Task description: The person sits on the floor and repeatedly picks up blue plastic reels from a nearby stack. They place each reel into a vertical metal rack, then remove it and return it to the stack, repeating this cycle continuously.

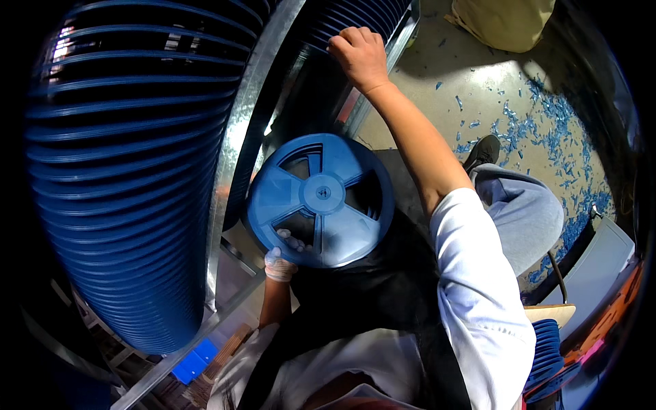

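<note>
A round blue plastic reel (273, 194) with a central hub and cut-out openings is held in front of my body, its face turned up. My left hand (287, 253), in a whitish glove, is closed around the reel's near rim, with fingers showing through an opening. My bare right hand (360, 56) reaches far forward, away from the reel. Its fingers curl down beside a far row of blue discs (342, 20) between metal rails; what the fingertips hold, if anything, is hidden.
At left, a long row of closely packed blue discs (130, 178) lies along a metal rail (236, 137). Blue plastic shavings (547, 123) litter the floor at right. A light-coloured sack (506, 20) stands beyond. More blue discs (544, 352) sit at lower right, near a grey panel (601, 253).
</note>
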Tool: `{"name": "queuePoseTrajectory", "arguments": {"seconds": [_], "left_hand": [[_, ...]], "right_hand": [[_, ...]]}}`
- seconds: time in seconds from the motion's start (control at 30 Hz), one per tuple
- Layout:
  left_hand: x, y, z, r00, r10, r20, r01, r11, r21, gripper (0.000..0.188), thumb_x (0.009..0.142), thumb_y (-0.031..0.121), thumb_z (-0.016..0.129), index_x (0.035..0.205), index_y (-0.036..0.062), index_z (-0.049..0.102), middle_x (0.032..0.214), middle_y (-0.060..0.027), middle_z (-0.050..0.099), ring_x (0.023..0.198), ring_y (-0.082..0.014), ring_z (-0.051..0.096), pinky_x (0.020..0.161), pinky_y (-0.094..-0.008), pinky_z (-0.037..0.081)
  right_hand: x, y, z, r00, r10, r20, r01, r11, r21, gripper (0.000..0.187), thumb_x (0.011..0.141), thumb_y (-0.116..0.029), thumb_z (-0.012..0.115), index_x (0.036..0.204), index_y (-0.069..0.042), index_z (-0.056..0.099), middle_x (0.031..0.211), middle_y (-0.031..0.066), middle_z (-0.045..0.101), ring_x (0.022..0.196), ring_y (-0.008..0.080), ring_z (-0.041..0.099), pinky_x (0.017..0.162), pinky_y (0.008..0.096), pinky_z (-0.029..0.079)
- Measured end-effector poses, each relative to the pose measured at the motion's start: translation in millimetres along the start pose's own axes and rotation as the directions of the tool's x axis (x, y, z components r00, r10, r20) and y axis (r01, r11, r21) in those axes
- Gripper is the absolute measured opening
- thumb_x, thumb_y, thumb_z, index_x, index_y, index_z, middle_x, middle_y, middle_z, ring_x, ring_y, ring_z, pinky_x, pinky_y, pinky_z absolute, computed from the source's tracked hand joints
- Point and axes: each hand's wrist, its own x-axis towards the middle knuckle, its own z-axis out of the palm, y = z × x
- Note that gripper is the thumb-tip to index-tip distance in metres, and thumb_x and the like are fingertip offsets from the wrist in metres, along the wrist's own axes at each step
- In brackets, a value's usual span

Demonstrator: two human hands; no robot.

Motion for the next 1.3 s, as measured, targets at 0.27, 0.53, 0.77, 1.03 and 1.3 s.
{"name": "queuePoseTrajectory", "arguments": {"seconds": [0.27, 0.53, 0.77, 1.03, 1.3], "left_hand": [[0.7, -0.9, 3.2, 0.997, -0.02, -0.076, 0.023, 0.999, 0.042, 0.051, 0.07, 0.03, 0.073, 0.113, 0.0107, 0.052, 0.084, -0.0068, 0.059, 0.083, -0.0269, 0.06, 0.086, -0.0535, 0.044], [4.0, 0.5, 9.3, 0.997, -0.055, -0.049, 0.055, 0.998, -0.001, 0.05, 0.071, 0.028, 0.074, 0.112, 0.0118, 0.052, 0.084, -0.0066, 0.06, 0.085, -0.0265, 0.059, 0.087, -0.0521, 0.045], [7.5, -0.1, 15.3, 0.996, -0.027, 0.084, 0.026, 1.0, 0.006, 0.045, 0.079, 0.024, 0.069, 0.118, 0.0097, 0.051, 0.1, -0.0094, 0.066, 0.093, -0.0273, 0.062, 0.091, -0.0499, 0.043], [24.1, 3.8, 37.3, 0.974, -0.017, 0.226, 0.024, 0.999, -0.028, 0.039, 0.078, 0.014, 0.066, 0.114, 0.0055, 0.052, 0.094, -0.0129, 0.067, 0.089, -0.0323, 0.063, 0.089, -0.0536, 0.046], [49.2, 14.8, 69.3, 0.943, -0.056, 0.329, 0.054, 0.998, 0.016, 0.062, 0.084, 0.032, 0.066, 0.128, -0.004, 0.04, 0.098, -0.0176, 0.066, 0.088, -0.0304, 0.066, 0.087, -0.0524, 0.05]], "right_hand": [[-15.7, 9.2, 9.6, 0.981, 0.176, 0.081, -0.181, 0.982, 0.058, 0.035, 0.071, -0.029, 0.075, 0.097, -0.014, 0.056, 0.09, 0.003, 0.055, 0.083, 0.0231, 0.053, 0.072, 0.0355, 0.039], [-31.8, 15.1, -12.3, 0.958, 0.236, 0.159, -0.262, 0.95, 0.168, 0.034, 0.076, -0.025, 0.072, 0.1, -0.008, 0.055, 0.088, 0.0081, 0.056, 0.083, 0.0285, 0.054, 0.073, 0.0378, 0.043], [-137.1, -5.7, -109.7, 0.67, 0.337, 0.662, -0.596, 0.775, 0.21, 0.036, 0.079, -0.024, 0.068, 0.109, -0.006, 0.056, 0.097, 0.0139, 0.058, 0.094, 0.0322, 0.056, 0.082, 0.0402, 0.045], [-172.6, -59.9, -238.3, 0.492, -0.43, 0.757, -0.09, 0.839, 0.536, 0.054, 0.085, -0.048, 0.056, 0.124, -0.011, 0.053, 0.128, 0.0113, 0.051, 0.129, 0.0295, 0.041, 0.108, 0.0471, 0.03], [-103.5, -64.4, -320.7, 0.589, -0.475, 0.654, 0.21, 0.871, 0.444, 0.047, 0.085, -0.043, 0.054, 0.107, -0.001, 0.058, 0.103, 0.0143, 0.058, 0.105, 0.0305, 0.056, 0.102, 0.0444, 0.041]]}}
